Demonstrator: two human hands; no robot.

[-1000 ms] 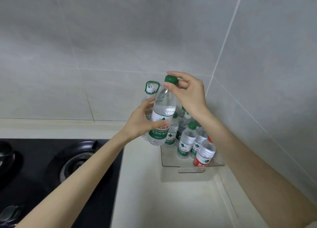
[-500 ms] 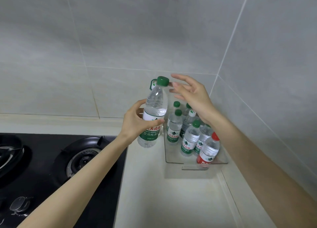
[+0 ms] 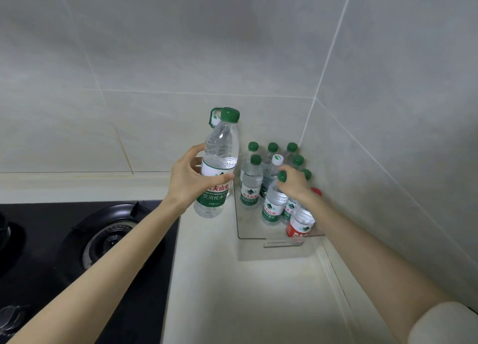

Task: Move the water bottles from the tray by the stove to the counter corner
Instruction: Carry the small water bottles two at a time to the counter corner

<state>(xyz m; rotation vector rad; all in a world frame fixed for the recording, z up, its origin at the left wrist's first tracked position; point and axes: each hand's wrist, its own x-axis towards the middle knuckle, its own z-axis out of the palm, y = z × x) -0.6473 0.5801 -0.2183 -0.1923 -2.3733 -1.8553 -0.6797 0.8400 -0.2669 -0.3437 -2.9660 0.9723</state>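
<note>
1. We see the left hand (image 3: 191,182) clamped on the large bottle (image 3: 219,162). The thumb lies across the front of the label and the fingers curl behind it.
2. The large bottle's long axis is near vertical. Its green cap points up, well above the fingers, and its base sits just below the palm. It is left of the tray (image 3: 254,237), by the stove (image 3: 77,240) edge. We cannot tell if the base touches the counter (image 3: 232,292).
3. The right hand (image 3: 292,182) grips the small bottle (image 3: 274,204) at the neck, fingers curled round it. The green cap pokes out at the thumb side.
4. The small bottle's long axis is near vertical, slightly tilted, with the cap up. Its body hangs below the fingers, and its base is low inside the tray's front half.
5. Beyond the right fingertips, the other bottles (image 3: 249,186) stand upright in the tray. Most have green caps; one has a white cap (image 3: 277,159).
6. The red-label bottle (image 3: 300,224) stands cap up just under the right wrist, at the tray's front right.
7. The clear tray sits on the counter in the wall corner.
8. A green ring handle (image 3: 212,116) shows just behind the large bottle's cap.
</note>
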